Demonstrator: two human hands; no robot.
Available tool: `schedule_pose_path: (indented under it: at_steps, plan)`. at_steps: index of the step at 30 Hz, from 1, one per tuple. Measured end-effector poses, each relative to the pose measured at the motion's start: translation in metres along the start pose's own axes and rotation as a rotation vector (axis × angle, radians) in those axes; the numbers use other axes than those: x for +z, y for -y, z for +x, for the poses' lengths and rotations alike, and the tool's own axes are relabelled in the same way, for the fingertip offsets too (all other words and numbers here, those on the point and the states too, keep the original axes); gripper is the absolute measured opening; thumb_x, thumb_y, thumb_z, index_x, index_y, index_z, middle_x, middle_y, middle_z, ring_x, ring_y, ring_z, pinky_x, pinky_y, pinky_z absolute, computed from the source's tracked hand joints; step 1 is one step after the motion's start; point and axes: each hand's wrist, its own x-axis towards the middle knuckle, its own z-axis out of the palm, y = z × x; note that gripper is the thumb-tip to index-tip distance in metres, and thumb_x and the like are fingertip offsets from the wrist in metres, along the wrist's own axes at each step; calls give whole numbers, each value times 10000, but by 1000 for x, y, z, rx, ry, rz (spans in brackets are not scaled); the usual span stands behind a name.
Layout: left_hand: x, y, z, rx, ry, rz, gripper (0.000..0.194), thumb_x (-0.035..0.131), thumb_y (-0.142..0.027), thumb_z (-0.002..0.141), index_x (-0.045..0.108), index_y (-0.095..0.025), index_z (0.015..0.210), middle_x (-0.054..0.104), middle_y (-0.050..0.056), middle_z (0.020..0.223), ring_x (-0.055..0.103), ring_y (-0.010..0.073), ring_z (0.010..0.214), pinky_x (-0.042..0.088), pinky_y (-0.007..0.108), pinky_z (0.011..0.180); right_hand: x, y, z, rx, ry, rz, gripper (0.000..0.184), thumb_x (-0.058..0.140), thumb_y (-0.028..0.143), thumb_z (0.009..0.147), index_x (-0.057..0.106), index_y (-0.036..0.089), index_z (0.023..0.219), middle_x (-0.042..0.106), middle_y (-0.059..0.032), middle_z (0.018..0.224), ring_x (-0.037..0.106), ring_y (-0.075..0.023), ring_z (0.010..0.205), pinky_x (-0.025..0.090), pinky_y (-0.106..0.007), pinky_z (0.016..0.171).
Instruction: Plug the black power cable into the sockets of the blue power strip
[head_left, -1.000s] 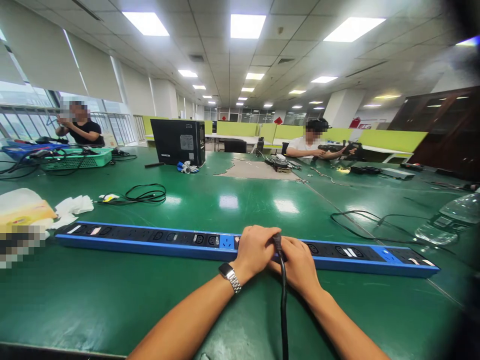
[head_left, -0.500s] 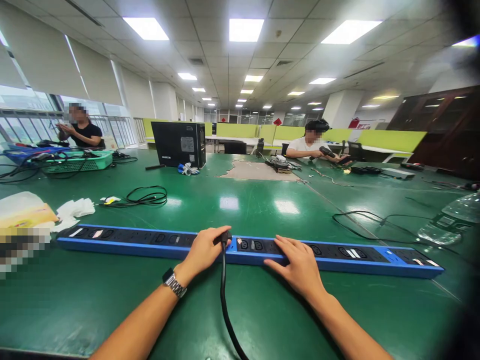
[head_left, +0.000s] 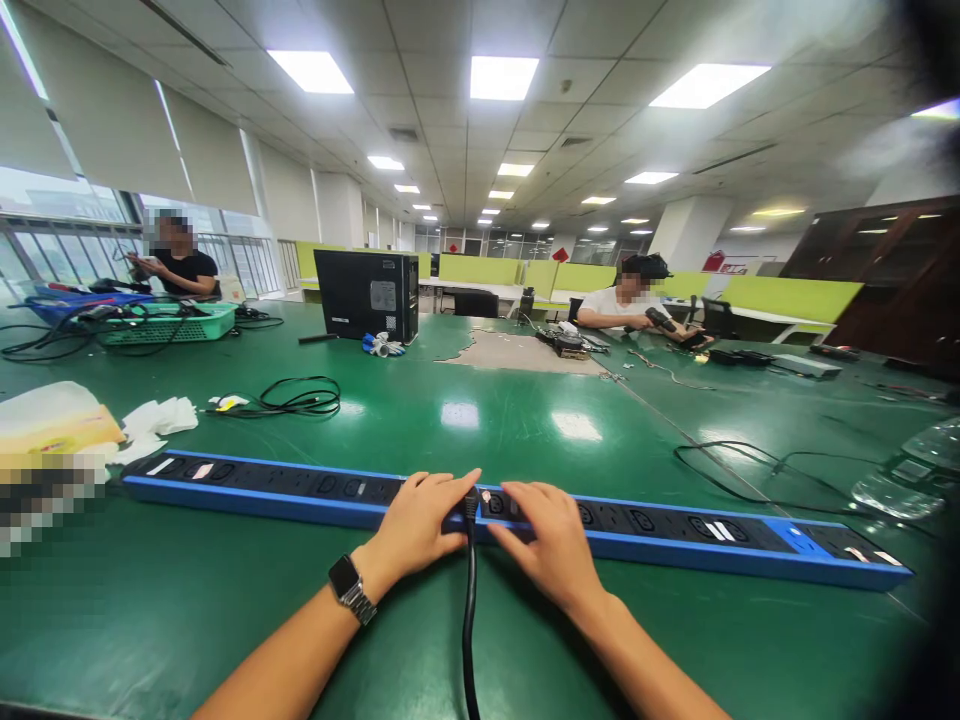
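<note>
A long blue power strip (head_left: 675, 552) with black socket panels lies across the green table. My left hand (head_left: 420, 530), with a watch (head_left: 349, 588) on its wrist, pinches a black power plug (head_left: 471, 505) upright at the middle of the strip. The plug's lower end is hidden, so I cannot tell how far it sits in a socket. Its thick black cable (head_left: 469, 620) runs down toward me. Just to the right, my right hand (head_left: 551, 540) spans the strip, thumb along the near side and fingers over the top.
Beyond the strip lie a coiled black cable (head_left: 300, 397) and a black computer case (head_left: 367, 295). A green basket (head_left: 172, 325) of cables stands at left, near crumpled tissues (head_left: 161, 417). A plastic bottle (head_left: 911, 470) lies at right. Two people sit across the table.
My left hand has carried the plug leftward along the strip, away from my right hand. In the last half second my right hand has slid left, closer to the plug.
</note>
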Motion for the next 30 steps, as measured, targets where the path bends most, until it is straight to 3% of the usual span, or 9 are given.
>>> schedule_pose_path:
  at_steps: [2, 4, 11, 14, 18, 20, 24, 30]
  plan:
    - [0, 3, -4, -40, -31, 36, 879, 724, -226, 760, 253, -277, 1501, 612, 81, 1302, 558, 260, 1180, 391, 461, 1030, 12, 18, 13, -27, 31, 58, 373, 640, 342, 834, 618, 254, 1196, 711, -73, 1100, 611, -256, 993, 457, -437, 876]
    - [0, 6, -6, -64, -71, 45, 889, 703, -216, 772, 213, -268, 1513, 632, 80, 1256, 571, 254, 1142, 410, 443, 1004, 23, 28, 21, -33, 40, 105, 353, 630, 315, 840, 630, 273, 1191, 720, -53, 1081, 616, -234, 955, 470, -406, 831]
    - [2, 7, -6, -98, -90, 51, 774, 702, -218, 777, 339, -275, 1458, 648, 73, 1227, 579, 260, 1120, 422, 431, 982, 34, 26, 22, -5, -28, 205, 291, 622, 339, 864, 656, 323, 1153, 743, -17, 1013, 610, -208, 810, 474, -383, 747]
    - [1, 6, -6, -99, -90, 53, 799, 740, -237, 762, 342, -276, 1454, 652, 68, 1218, 584, 259, 1112, 419, 428, 983, 25, 27, 25, 17, -163, 284, 263, 602, 348, 885, 658, 305, 1139, 741, -29, 997, 630, -201, 824, 492, -371, 755]
    - [-1, 4, -7, -120, -61, 62, 856, 803, -261, 722, 350, -270, 1448, 649, 67, 1239, 581, 269, 1117, 409, 438, 991, 3, 11, 26, 200, -394, 301, 314, 627, 385, 866, 661, 270, 1156, 717, -71, 997, 649, -209, 876, 514, -365, 796]
    - [-3, 2, -7, -129, -49, 63, 847, 814, -266, 716, 369, -260, 1436, 640, 73, 1263, 571, 274, 1142, 395, 445, 1007, -6, -10, 19, 299, -355, 294, 336, 659, 456, 823, 702, 256, 1090, 714, -64, 907, 662, -205, 800, 530, -355, 752]
    - [-4, 2, -6, -130, -50, 61, 815, 803, -285, 734, 379, -276, 1429, 638, 72, 1271, 572, 279, 1150, 392, 455, 1010, -16, -52, -4, 433, -153, 309, 440, 686, 575, 738, 747, 236, 1012, 714, -61, 803, 665, -207, 693, 535, -348, 645]
    - [-3, 3, -6, -135, -41, 51, 777, 814, -283, 728, 426, -240, 1399, 641, 74, 1267, 569, 267, 1156, 388, 447, 1025, -24, -67, -16, 475, -87, 319, 471, 688, 576, 730, 739, 232, 1047, 722, -71, 869, 667, -209, 756, 531, -358, 706]
